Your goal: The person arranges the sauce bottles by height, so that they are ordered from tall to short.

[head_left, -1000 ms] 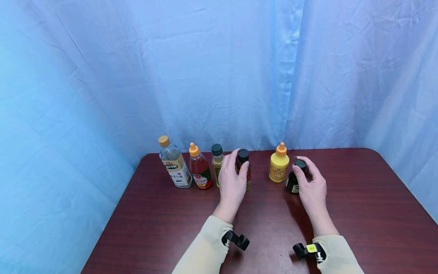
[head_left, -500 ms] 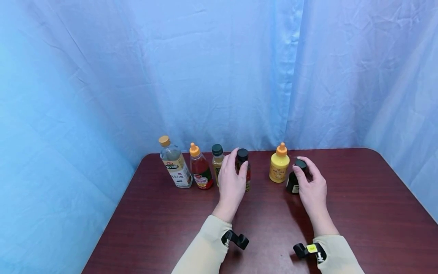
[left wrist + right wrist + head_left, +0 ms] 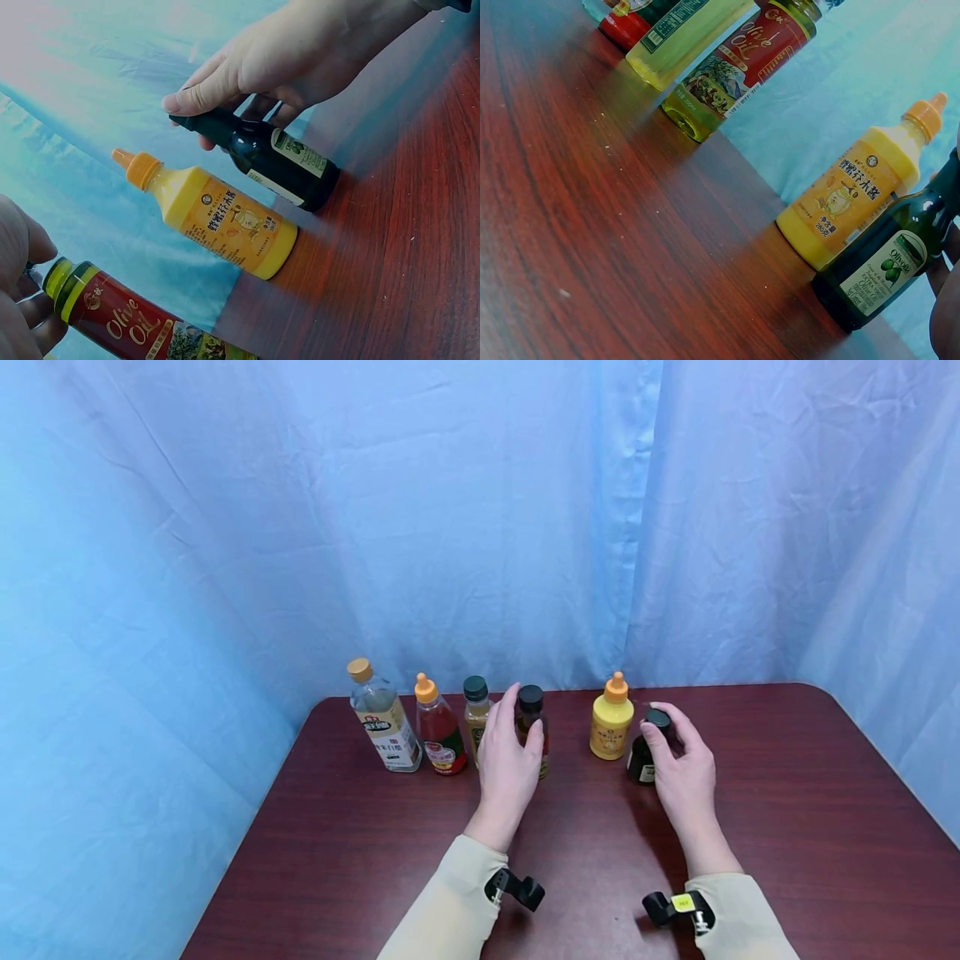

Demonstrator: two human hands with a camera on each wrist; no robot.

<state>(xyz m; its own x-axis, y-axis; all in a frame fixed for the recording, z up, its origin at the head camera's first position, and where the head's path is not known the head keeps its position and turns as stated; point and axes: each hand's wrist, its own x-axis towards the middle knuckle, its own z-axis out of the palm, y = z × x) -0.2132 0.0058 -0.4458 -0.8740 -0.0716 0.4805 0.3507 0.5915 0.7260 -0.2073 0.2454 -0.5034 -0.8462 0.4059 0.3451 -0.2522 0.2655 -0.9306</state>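
Note:
Near the back of the table, my left hand curls round the upper end of an olive oil bottle with a red label and black cap. The bottle stands upright; in the left wrist view thumb and fingertips lie at its neck, and whether every finger touches cannot be told. Farther right, my right hand grips the dark cap and neck of a dark green olive oil bottle, upright on the table. Just left of it stands a yellow squeeze bottle with an orange nozzle cap, touched by neither hand.
Left of my left hand stand a green-capped oil bottle, a red sauce bottle with an orange cap, and a tall clear vinegar bottle. A light blue curtain hangs behind the dark wooden table.
My left hand has shifted slightly left, its index finger and thumb a little lower or farther left around the red-label bottle's cap. My right hand has stayed put.

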